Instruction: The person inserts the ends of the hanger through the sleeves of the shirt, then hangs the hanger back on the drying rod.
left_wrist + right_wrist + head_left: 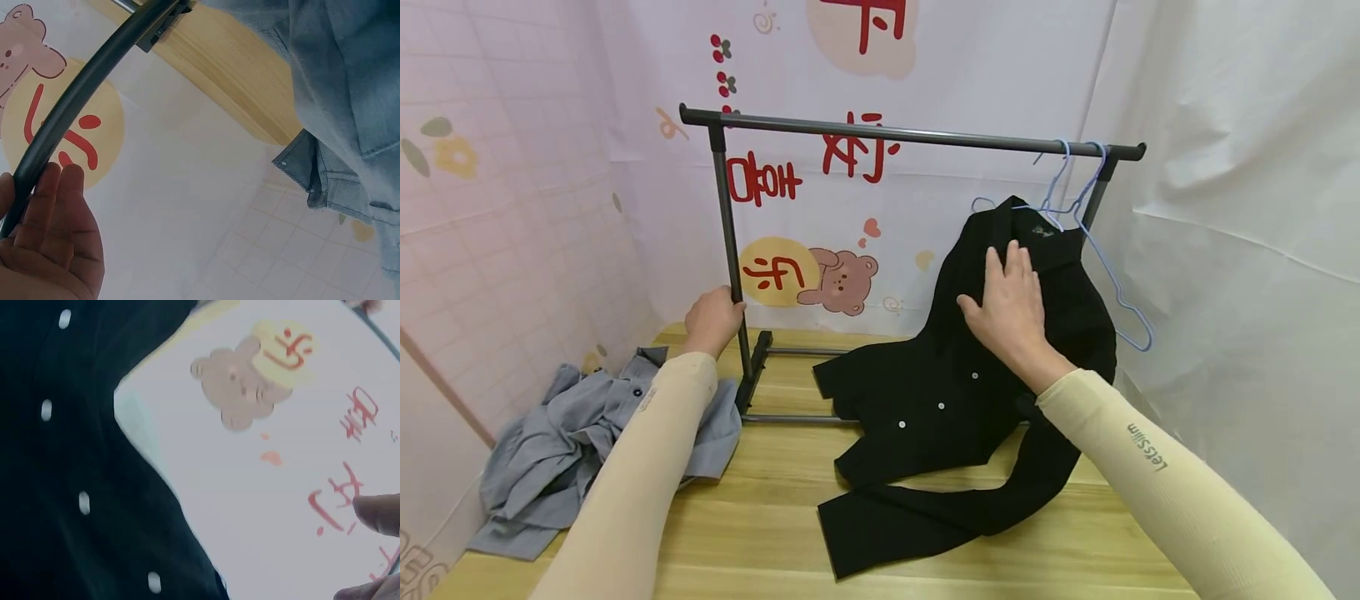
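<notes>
A black shirt (955, 342) with white buttons hangs at the right end of a dark metal clothes rack (880, 131), its lower part and one sleeve lying over the table. Near its collar shows a blue hanger (981, 202), the rest of which the cloth mostly hides. Over the shirt's upper front is my right hand (1013, 300), fingers straight; whether it touches the fabric I cannot tell. My left hand (713, 321) grips the rack's left post (727, 217), and the left wrist view shows thumb and fingers (74, 212) on both sides of that post.
Another blue hanger (1135, 321) hooks over the rail beside the shirt. At the left, a crumpled grey-blue shirt (580, 425) lies on the wooden table (752, 533). Behind the rack hangs a white printed cloth (655, 208), and a pale curtain (1247, 250) borders the right side.
</notes>
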The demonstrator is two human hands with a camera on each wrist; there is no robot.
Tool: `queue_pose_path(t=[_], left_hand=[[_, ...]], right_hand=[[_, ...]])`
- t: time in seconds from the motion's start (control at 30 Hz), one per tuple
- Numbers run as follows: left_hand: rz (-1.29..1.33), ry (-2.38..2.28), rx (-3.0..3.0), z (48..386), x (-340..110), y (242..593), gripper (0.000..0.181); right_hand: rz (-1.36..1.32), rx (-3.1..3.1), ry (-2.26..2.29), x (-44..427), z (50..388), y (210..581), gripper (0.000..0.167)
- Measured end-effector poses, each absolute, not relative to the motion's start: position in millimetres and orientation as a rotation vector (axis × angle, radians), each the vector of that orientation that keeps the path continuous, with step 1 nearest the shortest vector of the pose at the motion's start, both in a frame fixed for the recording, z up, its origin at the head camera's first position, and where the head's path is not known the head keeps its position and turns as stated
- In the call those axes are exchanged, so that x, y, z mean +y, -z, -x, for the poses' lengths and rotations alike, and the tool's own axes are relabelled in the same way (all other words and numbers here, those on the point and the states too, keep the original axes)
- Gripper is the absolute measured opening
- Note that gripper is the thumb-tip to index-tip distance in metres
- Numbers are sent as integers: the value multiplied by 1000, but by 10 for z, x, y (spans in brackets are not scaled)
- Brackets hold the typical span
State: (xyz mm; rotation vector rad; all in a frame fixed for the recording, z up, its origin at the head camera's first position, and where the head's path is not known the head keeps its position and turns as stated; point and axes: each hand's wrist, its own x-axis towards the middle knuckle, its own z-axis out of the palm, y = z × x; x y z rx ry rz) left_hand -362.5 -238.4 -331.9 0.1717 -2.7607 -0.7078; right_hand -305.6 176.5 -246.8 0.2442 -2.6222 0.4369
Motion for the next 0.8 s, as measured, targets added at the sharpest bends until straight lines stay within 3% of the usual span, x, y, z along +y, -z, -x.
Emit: queue_pose_path(t=[0.43,0.8], left_hand=[[38,497,-3077,3419,-2721,3387,55],[96,421,-3189,3016,-3558,3456,94]], right_hand=[[-404,-2857,-688,1072,2951,3440,75],[-587,-2990,-859,246,2721,4163,78]])
